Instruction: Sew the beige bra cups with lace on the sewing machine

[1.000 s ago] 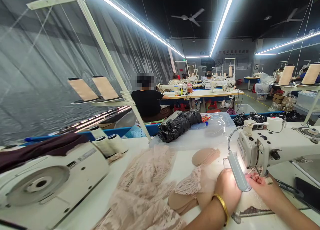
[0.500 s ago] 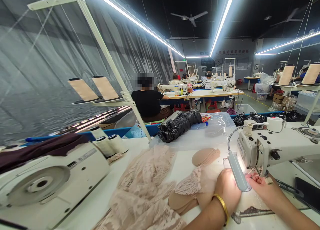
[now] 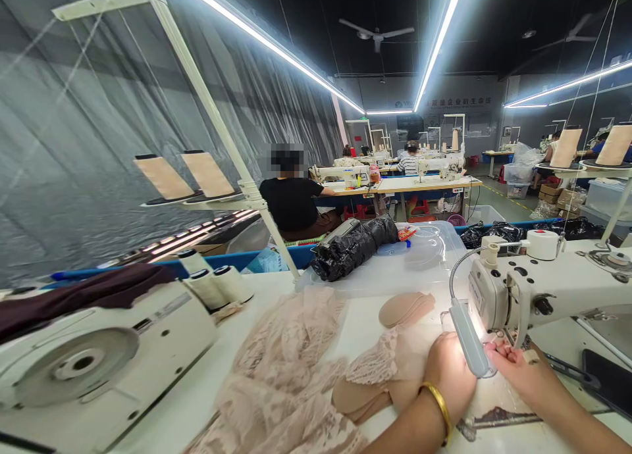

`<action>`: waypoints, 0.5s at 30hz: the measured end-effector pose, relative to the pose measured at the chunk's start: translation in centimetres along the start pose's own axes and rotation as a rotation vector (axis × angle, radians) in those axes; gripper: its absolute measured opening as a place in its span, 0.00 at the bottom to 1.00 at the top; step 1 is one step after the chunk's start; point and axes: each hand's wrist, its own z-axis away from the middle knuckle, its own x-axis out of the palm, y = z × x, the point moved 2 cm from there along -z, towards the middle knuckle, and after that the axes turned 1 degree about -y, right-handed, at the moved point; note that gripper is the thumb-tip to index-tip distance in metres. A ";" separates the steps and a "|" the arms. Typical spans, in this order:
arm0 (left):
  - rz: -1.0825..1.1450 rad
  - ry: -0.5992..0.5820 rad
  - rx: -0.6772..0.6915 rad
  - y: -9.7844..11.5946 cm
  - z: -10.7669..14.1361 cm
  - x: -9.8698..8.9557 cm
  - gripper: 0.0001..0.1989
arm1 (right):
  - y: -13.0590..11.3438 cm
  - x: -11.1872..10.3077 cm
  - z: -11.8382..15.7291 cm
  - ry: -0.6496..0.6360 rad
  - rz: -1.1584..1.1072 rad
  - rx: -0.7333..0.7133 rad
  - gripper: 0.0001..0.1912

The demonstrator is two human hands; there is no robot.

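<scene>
My left hand [image 3: 450,370], with a gold bangle [image 3: 436,404] on its wrist, lies by the needle area of a white sewing machine [image 3: 494,293]. A grey lamp [image 3: 469,339] on a bent neck covers its fingers. My right hand [image 3: 518,368] is under the machine head with thumb and fingers pressed together; what they pinch is hidden. Beside my left hand is a beige lace piece [image 3: 375,358] with sheer fabric running toward the hand. Beige oval pads [image 3: 358,401] lie beneath it, and more pads [image 3: 402,308] lie behind.
A heap of beige lace fabric [image 3: 291,362] spreads over the table's middle. At left stands another machine [image 3: 103,368] with thread cones [image 3: 230,286]. Behind are a clear plastic lid [image 3: 434,250] and a black plastic bundle [image 3: 353,247]. A phone [image 3: 605,375] lies at right. A co-worker [image 3: 293,201] sits ahead.
Both hands and the fabric stay nearly in place. The ceiling fan's blades have turned, and a person in the background has shifted a little.
</scene>
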 end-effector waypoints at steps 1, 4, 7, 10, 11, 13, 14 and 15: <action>-0.005 -0.003 0.000 0.0 0.0 0.0 0.17 | 0.0 0.0 0.0 0.009 0.001 0.000 0.16; -0.017 -0.013 0.007 0.0 -0.1 0.0 0.18 | 0.1 0.1 -0.1 0.029 0.003 -0.004 0.16; -0.028 -0.013 0.015 -0.1 -0.1 0.0 0.18 | 0.0 0.1 -0.1 0.032 0.002 -0.008 0.16; -0.035 -0.004 0.017 -0.2 0.0 0.1 0.17 | -0.2 0.0 -0.1 0.032 0.004 -0.007 0.15; -0.037 -0.003 0.019 -0.3 0.0 0.1 0.17 | -0.2 0.0 -0.1 0.032 0.006 -0.005 0.15; -0.039 -0.006 0.024 -0.3 0.0 0.1 0.15 | -0.2 0.0 -0.1 0.032 0.008 0.000 0.15; -0.039 -0.009 0.026 -0.3 0.0 0.1 0.14 | -0.2 0.0 -0.1 0.031 0.008 0.004 0.15; -0.040 -0.011 0.028 -0.3 0.0 0.1 0.14 | -0.2 0.0 -0.1 0.031 0.008 0.006 0.15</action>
